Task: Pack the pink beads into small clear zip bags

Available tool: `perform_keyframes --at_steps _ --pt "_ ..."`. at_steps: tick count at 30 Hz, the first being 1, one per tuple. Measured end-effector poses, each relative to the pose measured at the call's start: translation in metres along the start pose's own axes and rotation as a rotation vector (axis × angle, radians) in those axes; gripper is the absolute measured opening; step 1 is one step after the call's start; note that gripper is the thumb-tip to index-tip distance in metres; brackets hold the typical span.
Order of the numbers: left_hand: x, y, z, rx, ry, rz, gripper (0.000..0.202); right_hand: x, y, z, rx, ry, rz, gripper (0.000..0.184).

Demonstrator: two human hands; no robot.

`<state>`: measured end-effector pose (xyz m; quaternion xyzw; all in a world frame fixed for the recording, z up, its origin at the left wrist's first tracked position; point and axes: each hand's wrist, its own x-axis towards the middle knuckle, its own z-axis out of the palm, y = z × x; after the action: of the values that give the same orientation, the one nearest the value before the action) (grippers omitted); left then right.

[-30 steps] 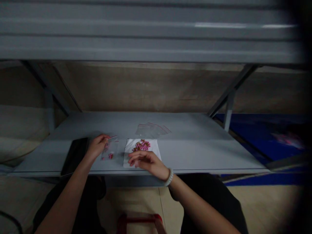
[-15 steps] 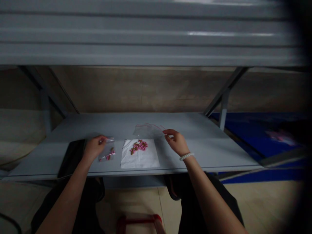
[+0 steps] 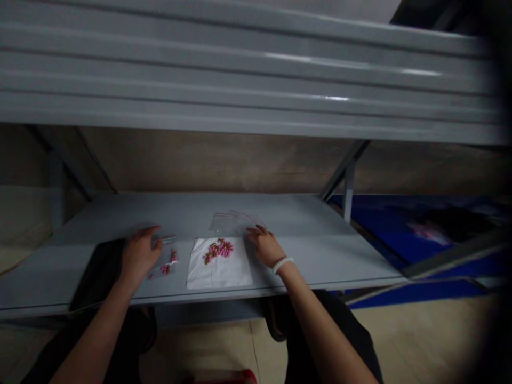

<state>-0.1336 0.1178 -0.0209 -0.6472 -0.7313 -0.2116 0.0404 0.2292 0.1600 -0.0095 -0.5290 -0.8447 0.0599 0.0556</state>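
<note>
My left hand (image 3: 140,252) is open over the table's left side, thumb and fingers apart. Just right of it lies a clear zip bag (image 3: 163,266) holding some pink and gold beads. My right hand (image 3: 264,246) hovers or rests beside the right edge of a white cloth (image 3: 236,272), its fingers loosely stretched with nothing visible in them. On the cloth sits a small pile of pink and gold beads (image 3: 219,249). Several clear zip bags (image 3: 230,221) with red seal lines lie overlapped behind the cloth, close to my right fingertips.
A dark flat object (image 3: 98,272) lies left of my left hand on the grey table (image 3: 296,213). Low overhead, a grey ribbed metal panel (image 3: 200,90) spans the view. Slanted supports (image 3: 346,170) flank the table. Beyond its right side is a blue surface (image 3: 384,229).
My left hand has let go of the bag with beads and spread its fingers. My right hand has shifted left, off the edge of the stacked bags. The view has tilted slightly.
</note>
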Motion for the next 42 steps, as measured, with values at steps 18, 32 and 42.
perform_keyframes --at_steps 18,32,42 --pt "-0.052 0.115 0.01 -1.584 -0.397 -0.264 0.041 -0.03 -0.081 -0.006 0.234 0.478 -0.468 0.04" --pt "-0.058 0.109 0.002 -1.527 -0.534 -0.226 0.035 -0.025 -0.076 -0.011 1.446 0.195 0.141 0.035" --pt "-0.057 0.112 -0.008 -1.379 -0.613 -0.141 0.032 -0.024 -0.073 -0.011 1.679 0.073 0.196 0.027"
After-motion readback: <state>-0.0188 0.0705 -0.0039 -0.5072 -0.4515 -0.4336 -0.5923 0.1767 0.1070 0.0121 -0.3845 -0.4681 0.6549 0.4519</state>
